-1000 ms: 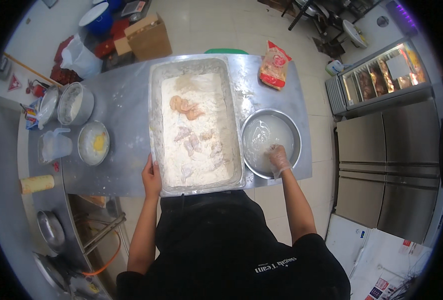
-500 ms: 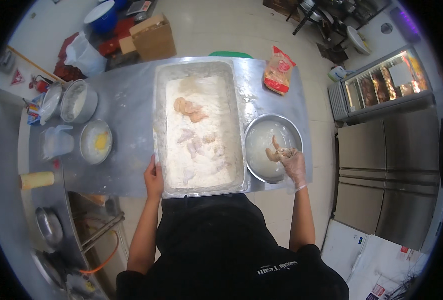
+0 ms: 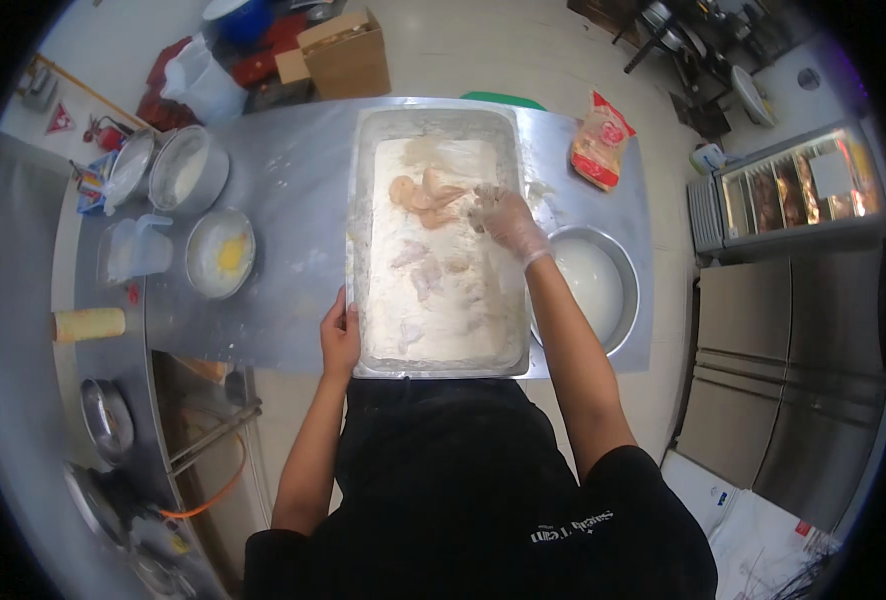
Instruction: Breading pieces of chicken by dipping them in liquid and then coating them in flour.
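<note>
A deep metal tray (image 3: 363, 240) of white flour lies before me on the steel table. Wet, pale orange chicken pieces (image 3: 428, 195) rest in a cluster in its far half. Several flour-coated chicken pieces (image 3: 423, 275) lie nearer to me. My left hand (image 3: 340, 338) is closed on the tray's left edge, near its front corner. Over the tray's right side, beside the wet pieces, is my right hand (image 3: 503, 222) in a clear plastic glove. Its fingers are somewhat blurred and look apart, with no piece visible in them. Right of the tray stands a round metal pan (image 3: 631, 290) of milky liquid.
A red-and-clear food bag (image 3: 603, 142) lies at the table's far right. On the left are a bowl with yellow contents (image 3: 221, 255), a deep pot (image 3: 203, 180) and a plastic jug (image 3: 143, 250). A cardboard box (image 3: 348, 60) stands beyond the table.
My right hand has moved from the pan, where it held chicken, leftward and away from me over the tray. The wet cluster looks larger. My left hand stays on the tray; the view has shifted.
</note>
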Tool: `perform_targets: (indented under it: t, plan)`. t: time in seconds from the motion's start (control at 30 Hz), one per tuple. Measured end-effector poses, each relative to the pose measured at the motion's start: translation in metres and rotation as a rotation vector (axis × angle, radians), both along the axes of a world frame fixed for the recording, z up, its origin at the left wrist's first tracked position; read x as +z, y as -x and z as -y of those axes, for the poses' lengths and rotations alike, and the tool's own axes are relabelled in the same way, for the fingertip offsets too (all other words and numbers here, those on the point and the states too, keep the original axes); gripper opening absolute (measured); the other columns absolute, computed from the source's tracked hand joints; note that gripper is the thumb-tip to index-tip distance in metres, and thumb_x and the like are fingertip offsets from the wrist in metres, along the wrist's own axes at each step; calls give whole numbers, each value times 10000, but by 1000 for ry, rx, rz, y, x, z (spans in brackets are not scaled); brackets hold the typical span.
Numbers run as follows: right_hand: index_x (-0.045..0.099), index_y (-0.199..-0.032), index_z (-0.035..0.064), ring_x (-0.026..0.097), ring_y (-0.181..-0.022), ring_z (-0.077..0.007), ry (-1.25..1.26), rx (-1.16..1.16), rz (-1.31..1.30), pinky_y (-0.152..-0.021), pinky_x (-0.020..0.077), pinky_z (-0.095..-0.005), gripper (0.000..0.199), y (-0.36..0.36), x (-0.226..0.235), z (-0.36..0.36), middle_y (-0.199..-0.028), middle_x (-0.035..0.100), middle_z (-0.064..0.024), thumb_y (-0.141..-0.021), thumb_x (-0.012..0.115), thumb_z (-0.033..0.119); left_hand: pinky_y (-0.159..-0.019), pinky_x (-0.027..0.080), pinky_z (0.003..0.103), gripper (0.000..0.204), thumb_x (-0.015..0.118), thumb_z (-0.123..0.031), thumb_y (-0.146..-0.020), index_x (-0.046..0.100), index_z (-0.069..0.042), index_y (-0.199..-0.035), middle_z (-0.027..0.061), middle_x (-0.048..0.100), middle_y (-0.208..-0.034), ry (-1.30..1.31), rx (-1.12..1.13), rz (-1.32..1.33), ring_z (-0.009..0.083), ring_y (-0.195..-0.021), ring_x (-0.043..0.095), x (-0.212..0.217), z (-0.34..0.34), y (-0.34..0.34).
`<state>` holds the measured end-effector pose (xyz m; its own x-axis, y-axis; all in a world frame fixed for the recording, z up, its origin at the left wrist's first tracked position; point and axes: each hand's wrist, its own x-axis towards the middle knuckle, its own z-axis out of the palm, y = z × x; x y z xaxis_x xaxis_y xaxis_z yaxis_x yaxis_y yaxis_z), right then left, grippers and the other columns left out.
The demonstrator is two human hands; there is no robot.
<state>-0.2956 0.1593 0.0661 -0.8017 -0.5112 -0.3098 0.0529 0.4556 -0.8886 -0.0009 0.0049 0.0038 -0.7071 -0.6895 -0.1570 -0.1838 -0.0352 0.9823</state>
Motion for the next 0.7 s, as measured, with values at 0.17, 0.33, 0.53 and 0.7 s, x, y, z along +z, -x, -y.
perform_targets:
  t: [0.17, 0.33, 0.53, 0.7]
  plan:
    - [649, -1084, 11, 592, -700, -120, -316, 187, -157, -611, 465, -274, 349, -7, -52, -16, -835, 663, -116, -759, 650, 139, -770, 456, 218, 405, 500, -74, -939, 440, 79, -1310, 102, 626, -1030, 45, 20, -25, 84, -857, 561, 0, 1, -1]
    - [654, -986, 31, 635, -864, -352, -298, 384, -685, -773, 501, -399, 263, -34, -95, -39, -858, 650, -209, -760, 608, 158, -721, 439, 205, 401, 527, -78, -924, 465, 84, -1285, 82, 625, -968, 31, 0, 27, 74, -806, 535, -5, 6, -2]
    - [650, -1001, 49, 631, -855, -355, -676, 756, -743, -778, 493, -414, 251, -54, -127, -14, -880, 641, -212, -774, 571, 122, -685, 428, 199, 400, 529, -86, -924, 469, 83, -1282, 73, 623, -940, 81, 7, -24, 60, -765, 512, -3, 5, 2]
    - [617, -1032, 20, 627, -768, -338, -430, 679, -324, -725, 505, -396, 279, -61, -76, -16, -825, 634, -206, -818, 547, 184, -680, 430, 195, 401, 528, -88, -927, 467, 77, -1287, 69, 629, -951, 21, 4, 82, 56, -756, 515, 4, 4, -3]
